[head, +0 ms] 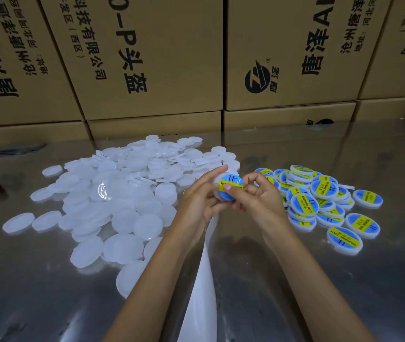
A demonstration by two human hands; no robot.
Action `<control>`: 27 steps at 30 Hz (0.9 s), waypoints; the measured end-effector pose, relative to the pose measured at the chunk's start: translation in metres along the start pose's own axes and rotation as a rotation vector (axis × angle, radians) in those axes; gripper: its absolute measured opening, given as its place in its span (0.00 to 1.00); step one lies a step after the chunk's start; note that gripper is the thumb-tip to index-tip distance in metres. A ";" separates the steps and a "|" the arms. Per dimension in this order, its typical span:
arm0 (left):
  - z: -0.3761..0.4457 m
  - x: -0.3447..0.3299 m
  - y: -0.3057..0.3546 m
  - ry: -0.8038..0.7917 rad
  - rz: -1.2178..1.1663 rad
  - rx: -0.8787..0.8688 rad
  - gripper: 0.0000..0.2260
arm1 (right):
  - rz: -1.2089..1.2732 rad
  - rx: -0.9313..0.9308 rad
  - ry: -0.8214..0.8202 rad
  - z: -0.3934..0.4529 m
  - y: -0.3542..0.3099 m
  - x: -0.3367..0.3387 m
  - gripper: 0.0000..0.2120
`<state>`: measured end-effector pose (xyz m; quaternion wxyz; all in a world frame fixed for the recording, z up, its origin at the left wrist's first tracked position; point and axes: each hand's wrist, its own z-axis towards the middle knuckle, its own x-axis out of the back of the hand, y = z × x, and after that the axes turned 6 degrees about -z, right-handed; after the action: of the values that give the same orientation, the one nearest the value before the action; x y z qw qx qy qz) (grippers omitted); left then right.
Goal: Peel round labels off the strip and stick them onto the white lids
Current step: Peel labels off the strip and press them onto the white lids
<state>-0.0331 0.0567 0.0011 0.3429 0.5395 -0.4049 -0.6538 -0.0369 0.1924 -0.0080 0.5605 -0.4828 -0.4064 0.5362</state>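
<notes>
While left hand [200, 198] grips white lid [217, 183], right hand [258, 196] thumb presses label [231, 187] on it.

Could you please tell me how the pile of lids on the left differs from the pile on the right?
The left pile is plain white and unlabelled; the right pile carries blue and yellow labels. The left pile is larger and spreads wider. Both lie on the shiny table.
</notes>
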 end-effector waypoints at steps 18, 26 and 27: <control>-0.004 -0.005 0.002 0.018 0.012 -0.012 0.18 | -0.230 0.117 0.107 0.002 0.009 -0.002 0.16; -0.002 -0.004 0.003 -0.047 -0.283 0.049 0.18 | -0.559 0.187 0.182 0.000 0.022 -0.002 0.25; -0.002 -0.004 0.003 -0.054 -0.303 0.059 0.18 | -0.581 0.200 0.185 -0.001 0.023 -0.003 0.26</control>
<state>-0.0306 0.0582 0.0055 0.2135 0.5865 -0.3469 -0.7001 -0.0410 0.1885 -0.0300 0.7696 -0.3356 -0.4198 0.3447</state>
